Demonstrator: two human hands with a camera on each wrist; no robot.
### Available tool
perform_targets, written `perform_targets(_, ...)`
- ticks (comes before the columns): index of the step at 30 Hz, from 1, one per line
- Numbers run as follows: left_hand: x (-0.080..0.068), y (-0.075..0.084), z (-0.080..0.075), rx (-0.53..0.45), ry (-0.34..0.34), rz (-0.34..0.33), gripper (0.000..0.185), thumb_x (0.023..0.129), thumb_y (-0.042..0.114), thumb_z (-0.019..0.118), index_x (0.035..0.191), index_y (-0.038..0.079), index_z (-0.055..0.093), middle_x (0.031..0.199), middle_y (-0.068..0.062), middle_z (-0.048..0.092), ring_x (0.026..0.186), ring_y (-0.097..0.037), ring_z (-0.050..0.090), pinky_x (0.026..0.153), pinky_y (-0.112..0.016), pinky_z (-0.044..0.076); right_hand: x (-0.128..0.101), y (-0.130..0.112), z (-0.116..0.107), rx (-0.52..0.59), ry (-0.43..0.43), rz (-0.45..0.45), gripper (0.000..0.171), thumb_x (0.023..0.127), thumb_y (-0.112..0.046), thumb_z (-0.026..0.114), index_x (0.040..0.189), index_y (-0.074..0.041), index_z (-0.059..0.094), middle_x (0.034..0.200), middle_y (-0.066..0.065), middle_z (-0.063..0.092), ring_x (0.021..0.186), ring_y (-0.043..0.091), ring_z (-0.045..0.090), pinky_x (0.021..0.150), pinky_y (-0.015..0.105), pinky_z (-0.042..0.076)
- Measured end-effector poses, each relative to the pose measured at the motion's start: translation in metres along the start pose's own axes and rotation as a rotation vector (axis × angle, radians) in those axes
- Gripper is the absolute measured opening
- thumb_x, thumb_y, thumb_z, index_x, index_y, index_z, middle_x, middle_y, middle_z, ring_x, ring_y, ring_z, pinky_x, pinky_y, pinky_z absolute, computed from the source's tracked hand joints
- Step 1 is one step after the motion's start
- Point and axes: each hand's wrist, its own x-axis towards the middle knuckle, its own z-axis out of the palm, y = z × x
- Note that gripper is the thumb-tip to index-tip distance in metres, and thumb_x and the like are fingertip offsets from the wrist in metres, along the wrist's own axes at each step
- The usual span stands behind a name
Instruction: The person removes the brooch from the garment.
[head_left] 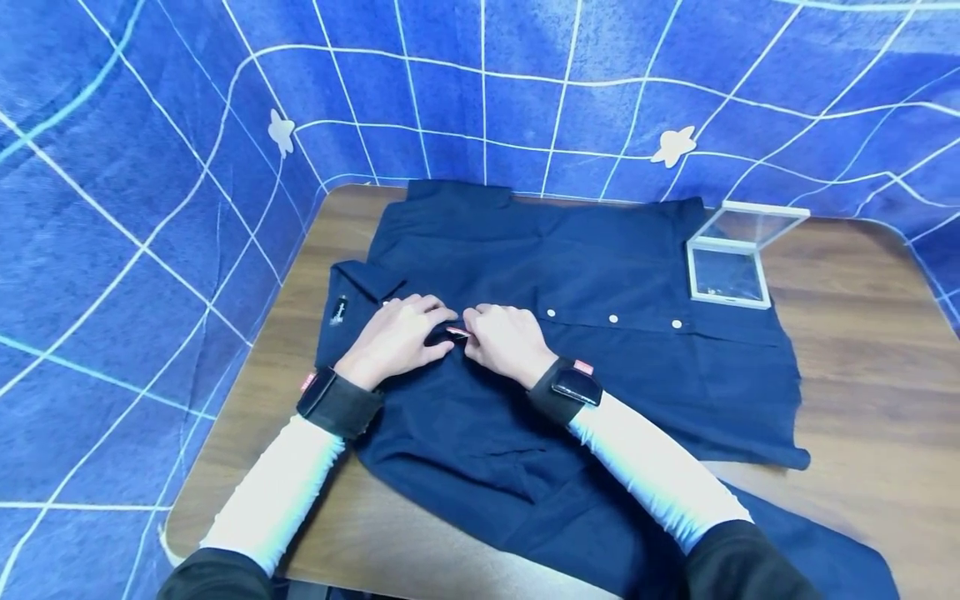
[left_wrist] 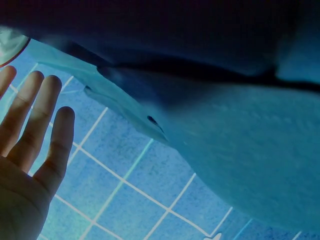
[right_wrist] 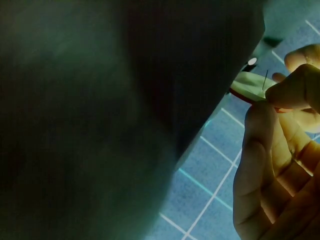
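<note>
Two hands meet at the button placket of a navy shirt (head_left: 570,333) laid flat across the wooden table (head_left: 862,350). I take the shirt as my landmark throughout.

I judge the shirt light, soft and limp. It will crease and drag if pulled from one point, so hold is best taken at the stiffer placket edge or the collar, which lies at the shirt's left end in the head view.

The small pink-and-white object (head_left: 458,332), possibly a badge or pin, sits on the placket near the collar end, between the fingertips of both hands. I judge it light, rigid and small enough to slip. The right wrist view shows a thin point on it, so it should be held by its rim.

The left hand (head_left: 393,337) rests palm down on the shirt near the collar. Its fingertips press the cloth beside the object, and the left wrist view shows the fingers straight and holding nothing.

The right hand (head_left: 506,337) lies just beside it, knuckles up, with thumb and forefinger curled and pinching the object (right_wrist: 252,85).

A clear hinged box (head_left: 731,262) stands open on the shirt's far hem corner, well apart from both hands.
</note>
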Motion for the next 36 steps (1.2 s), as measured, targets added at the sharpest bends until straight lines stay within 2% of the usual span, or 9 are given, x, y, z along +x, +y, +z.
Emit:
perform_targets(13, 0.026, 0.017, 0.005, 0.002, 0.006, 0.082, 0.038, 0.087, 0.035, 0.073, 0.117, 0.013, 0.07, 0.115, -0.008, 0.067, 0.101, -0.026, 0.064, 0.082, -0.04, 0.052, -0.022, 0.022, -0.017, -0.031, 0.011, 0.056, 0.011, 0.078, -0.017, 0.069, 0.077, -0.014, 0.058, 0.074, -0.001, 0.061, 0.064, 0.023, 0.064, 0.052, 0.04, 0.051)
perform_targets(22, 0.045, 0.033, 0.007, -0.014, 0.014, 0.127, 0.036, 0.088, 0.033, 0.073, 0.117, 0.013, 0.071, 0.114, -0.007, 0.067, 0.097, -0.026, 0.064, 0.081, -0.04, 0.052, -0.04, 0.041, -0.028, -0.018, 0.031, 0.1, 0.014, 0.078, -0.018, 0.069, 0.075, -0.016, 0.056, 0.072, -0.003, 0.058, 0.06, 0.02, 0.059, 0.049, 0.036, 0.047)
perform_targets(29, 0.059, 0.049, 0.008, -0.022, 0.02, 0.157, 0.036, 0.088, 0.034, 0.072, 0.118, 0.013, 0.07, 0.114, -0.007, 0.068, 0.1, -0.025, 0.065, 0.082, -0.04, 0.052, -0.056, 0.061, -0.035, 0.031, 0.071, 0.145, 0.011, 0.078, -0.018, 0.069, 0.075, -0.016, 0.059, 0.069, -0.005, 0.056, 0.057, 0.016, 0.056, 0.046, 0.032, 0.042)
perform_targets(36, 0.075, 0.07, 0.005, -0.069, 0.012, 0.167, 0.036, 0.089, 0.035, 0.071, 0.119, 0.015, 0.07, 0.115, -0.006, 0.067, 0.101, -0.024, 0.064, 0.082, -0.04, 0.052, -0.073, 0.084, -0.051, 0.117, 0.102, 0.22, 0.006, 0.081, -0.02, 0.069, 0.081, -0.016, 0.064, 0.069, -0.005, 0.057, 0.059, 0.015, 0.056, 0.049, 0.032, 0.044)
